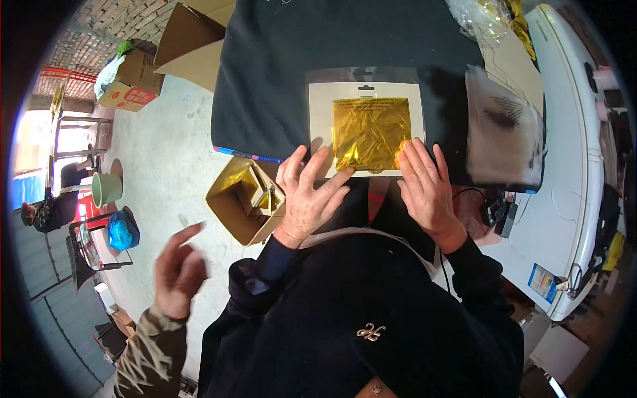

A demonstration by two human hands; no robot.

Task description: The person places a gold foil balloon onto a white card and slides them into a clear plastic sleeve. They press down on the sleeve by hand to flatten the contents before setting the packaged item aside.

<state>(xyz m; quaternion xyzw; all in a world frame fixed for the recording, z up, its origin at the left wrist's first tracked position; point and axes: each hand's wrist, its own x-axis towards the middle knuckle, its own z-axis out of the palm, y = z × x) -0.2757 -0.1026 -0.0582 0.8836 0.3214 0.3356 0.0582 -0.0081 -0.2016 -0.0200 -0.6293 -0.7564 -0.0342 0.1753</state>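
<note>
A white backing card (320, 106) with a hang hole lies on the dark cloth-covered table in front of me, in what looks like a clear sleeve. On the card rests a folded, shiny gold foil packet (371, 132). My left hand (310, 192) is open, its fingers spread over the card's lower left edge, with one fingertip at the packet's bottom corner. My right hand (428, 192) is also open, fingers stretched along the packet's right edge. Small orange bits, perhaps finger covers, show at its fingertips. Neither hand grips anything.
A stack of clear plastic sleeves (504, 132) lies right on the dark cloth (279, 73). An open cardboard box (232, 219) with gold packets stands below left. Another person's hand (179, 272) reaches in from the left. Crumpled clear plastic (484, 20) sits at the upper right.
</note>
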